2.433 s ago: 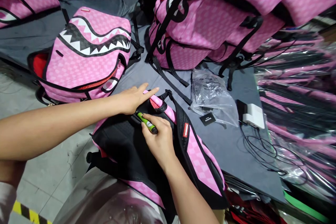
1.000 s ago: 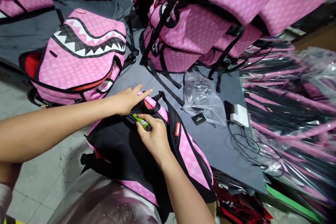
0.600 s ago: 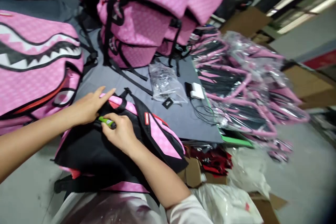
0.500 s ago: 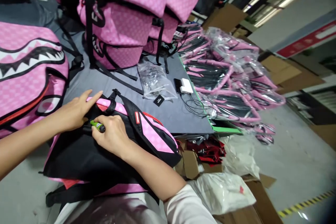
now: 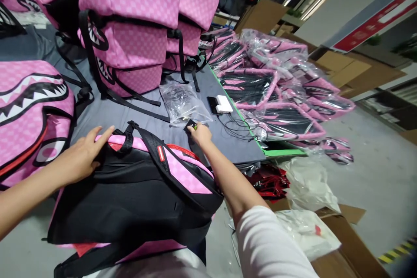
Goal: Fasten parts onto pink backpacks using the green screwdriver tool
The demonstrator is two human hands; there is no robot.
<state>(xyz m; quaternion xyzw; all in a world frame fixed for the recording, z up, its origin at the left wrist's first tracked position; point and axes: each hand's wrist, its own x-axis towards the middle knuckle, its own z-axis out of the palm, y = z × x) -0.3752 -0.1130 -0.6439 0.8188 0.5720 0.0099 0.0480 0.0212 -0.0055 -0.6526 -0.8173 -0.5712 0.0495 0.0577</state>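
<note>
A pink and black backpack (image 5: 137,200) lies on its front with its black back panel up, at the table's near edge. My left hand (image 5: 81,154) rests on its left upper edge, fingers spread and holding nothing. My right hand (image 5: 201,135) is beyond the backpack, closed, with a bit of a small green tool (image 5: 195,127) showing at its fingers. Its fingertips meet a small black card (image 5: 189,125) on the table; whether they grip the card I cannot tell. Beside the card lies a clear plastic bag (image 5: 182,102) with small items inside.
Pink backpacks (image 5: 130,47) are stacked at the back, and another backpack (image 5: 31,113) with a toothed mouth print lies left. A white box (image 5: 224,104) and thin black cables lie right. Plastic-wrapped backpacks (image 5: 280,91) are piled past the green table edge. Cartons and white bags (image 5: 306,230) stand below right.
My right hand has moved from the backpack's top edge, away and to the right, to the black card, carrying the green tool. My left hand stays on the backpack. The view has shifted.
</note>
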